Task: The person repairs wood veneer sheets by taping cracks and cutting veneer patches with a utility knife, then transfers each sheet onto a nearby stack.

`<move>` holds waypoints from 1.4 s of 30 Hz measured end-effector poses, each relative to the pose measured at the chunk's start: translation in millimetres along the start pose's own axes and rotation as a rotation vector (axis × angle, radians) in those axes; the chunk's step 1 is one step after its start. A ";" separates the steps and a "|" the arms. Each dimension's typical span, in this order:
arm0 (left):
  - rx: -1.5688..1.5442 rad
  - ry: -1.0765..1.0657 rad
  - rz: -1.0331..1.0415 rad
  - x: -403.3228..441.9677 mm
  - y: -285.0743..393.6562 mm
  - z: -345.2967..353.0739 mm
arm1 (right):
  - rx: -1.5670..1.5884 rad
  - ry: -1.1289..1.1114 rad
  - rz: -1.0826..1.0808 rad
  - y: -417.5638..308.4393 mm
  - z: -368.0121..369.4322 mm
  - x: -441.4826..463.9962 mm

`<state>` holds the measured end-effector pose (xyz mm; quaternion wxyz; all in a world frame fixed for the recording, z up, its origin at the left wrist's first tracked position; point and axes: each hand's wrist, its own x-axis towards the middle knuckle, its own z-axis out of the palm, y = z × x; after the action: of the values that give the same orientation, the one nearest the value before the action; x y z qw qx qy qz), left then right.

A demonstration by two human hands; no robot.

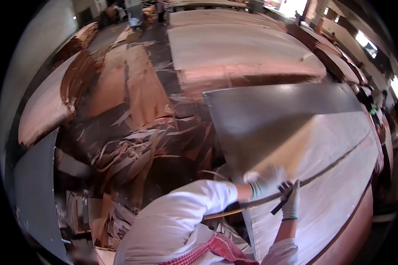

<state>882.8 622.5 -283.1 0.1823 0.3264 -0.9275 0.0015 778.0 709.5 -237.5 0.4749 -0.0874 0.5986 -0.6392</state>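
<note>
My left hand (266, 180), in a pale glove, is smeared by motion at the lower end of a tan, lifted-looking veneer piece (294, 145); its fingers cannot be made out. My right hand (290, 201) wears a pale glove with dark fingertips and is closed around a dark flat tool (277, 208), its exact kind unclear. That hand is over a pale veneer sheet (316, 212), close to a long dark gap running diagonally between two sheet parts. A grey smooth board (247, 119) lies beneath the tan piece and shows beyond it.
A tall stack of veneer sheets (243, 48) stands ahead, another stack (48, 101) at the left. Torn veneer strips (132, 152) litter the floor left of me. A grey panel (35, 190) stands at the lower left. More stacks (336, 57) and people are at the right.
</note>
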 end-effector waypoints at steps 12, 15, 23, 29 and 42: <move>-1.496 -1.235 -0.423 -256.8 -41.1 41.4 | -0.284 0.663 -0.056 128.4 -269.3 -17.3; -1.708 -1.422 -0.697 -227.2 -29.8 34.0 | -0.391 0.805 -0.020 135.1 -272.2 -27.5; -1.880 -1.250 -0.683 -148.5 -30.8 40.6 | -0.452 0.540 0.134 121.1 -211.4 -54.4; -1.375 -0.839 -0.528 -107.9 -19.2 7.2 | -0.708 0.081 0.273 37.9 -183.9 -83.8; -1.140 -0.832 -0.231 -238.9 348.5 -59.6 | -0.406 0.716 -0.505 57.9 -307.2 -175.0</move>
<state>863.9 1048.6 -268.0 -0.0456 0.2499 -0.7360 -0.6275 691.6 1053.4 -289.1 0.0422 -0.0954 0.7973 -0.5945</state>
